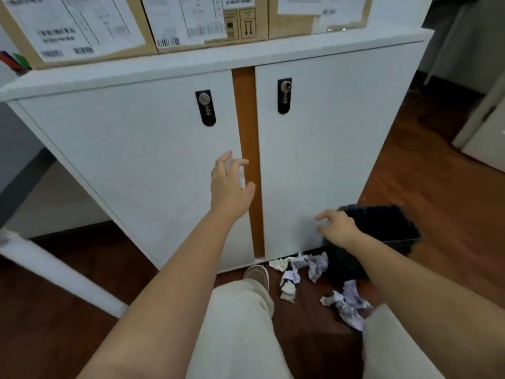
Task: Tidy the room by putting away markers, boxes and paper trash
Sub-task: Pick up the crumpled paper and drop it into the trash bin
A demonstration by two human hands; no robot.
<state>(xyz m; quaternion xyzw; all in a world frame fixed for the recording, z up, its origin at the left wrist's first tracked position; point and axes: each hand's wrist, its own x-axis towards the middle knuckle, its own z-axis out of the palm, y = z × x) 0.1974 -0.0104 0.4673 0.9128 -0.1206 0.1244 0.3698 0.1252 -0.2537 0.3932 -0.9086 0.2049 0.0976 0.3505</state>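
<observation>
Boxes (82, 26) atop cabinet cut off by top edge, label print blurred. Markers (15, 61) clipped at left edge. My right grip (337, 225) hides part of black bin (382, 222).

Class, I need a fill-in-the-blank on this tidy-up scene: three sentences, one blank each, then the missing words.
1. The crumpled paper lies on the wooden ____.
2. The cardboard boxes stand on top of the white ____.
3. The right hand reaches toward the ____ bin, while the left hand is open and empty.

Missing words: floor; cabinet; black
</observation>
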